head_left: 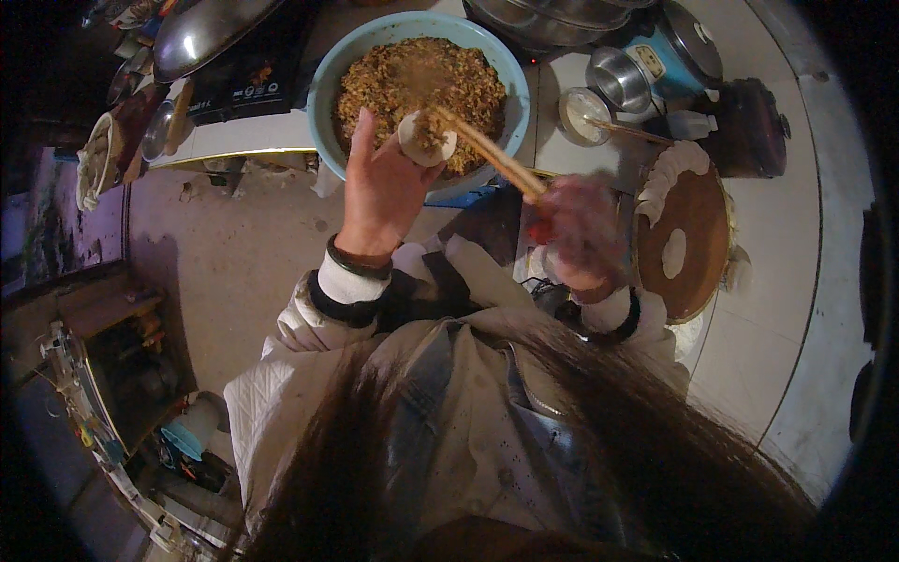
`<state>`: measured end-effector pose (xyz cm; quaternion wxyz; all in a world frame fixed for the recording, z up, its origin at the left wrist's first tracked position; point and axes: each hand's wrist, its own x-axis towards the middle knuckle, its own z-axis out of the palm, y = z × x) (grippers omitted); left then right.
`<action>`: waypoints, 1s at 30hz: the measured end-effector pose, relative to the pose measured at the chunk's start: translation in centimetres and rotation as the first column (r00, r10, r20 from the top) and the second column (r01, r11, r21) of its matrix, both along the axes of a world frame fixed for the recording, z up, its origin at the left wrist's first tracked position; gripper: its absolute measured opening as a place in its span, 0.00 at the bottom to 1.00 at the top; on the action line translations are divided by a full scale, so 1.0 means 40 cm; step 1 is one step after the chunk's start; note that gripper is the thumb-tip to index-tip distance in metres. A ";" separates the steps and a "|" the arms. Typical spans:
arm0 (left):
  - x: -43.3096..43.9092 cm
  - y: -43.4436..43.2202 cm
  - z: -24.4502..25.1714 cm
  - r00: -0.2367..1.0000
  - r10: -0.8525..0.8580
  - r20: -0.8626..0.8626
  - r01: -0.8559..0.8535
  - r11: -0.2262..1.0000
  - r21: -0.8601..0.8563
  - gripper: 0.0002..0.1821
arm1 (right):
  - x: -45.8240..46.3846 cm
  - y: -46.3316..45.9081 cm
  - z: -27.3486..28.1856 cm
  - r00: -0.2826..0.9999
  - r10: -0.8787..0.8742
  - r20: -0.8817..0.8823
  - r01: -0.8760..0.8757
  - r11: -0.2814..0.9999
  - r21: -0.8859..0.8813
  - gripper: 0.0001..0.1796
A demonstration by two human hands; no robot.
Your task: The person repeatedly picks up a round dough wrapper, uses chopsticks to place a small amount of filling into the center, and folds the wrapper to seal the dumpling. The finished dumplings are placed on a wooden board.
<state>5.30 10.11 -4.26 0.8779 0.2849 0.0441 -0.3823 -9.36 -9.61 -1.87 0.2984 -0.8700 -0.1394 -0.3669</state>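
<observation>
Over the near rim of a light-blue basin [524, 105], my left hand [385, 190] holds a round dough wrapper [416, 144] on its fingers. Some brown minced filling lies on the wrapper. My right hand [579, 225], blurred, grips a pair of chopsticks [502, 158] whose tips reach the filling on the wrapper. Much more minced filling [421, 77] is heaped in the basin. Right of my right hand, a round brown board [692, 204] carries a row of overlapping dough wrappers [667, 175] along its edge and a single wrapper [674, 253] nearer its middle.
A small bowl of white contents [584, 116] with a stick across it stands right of the basin, near a steel bowl [618, 79] and a blue rice cooker [667, 56]. At the upper left are a wok lid [204, 42] and a black cooktop [246, 88].
</observation>
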 end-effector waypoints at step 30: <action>-0.002 0.003 -0.005 0.999 -0.053 0.015 0.052 0.998 0.038 0.47 | 0.049 0.004 -0.013 0.990 -0.006 -0.143 0.083 0.838 0.539 0.17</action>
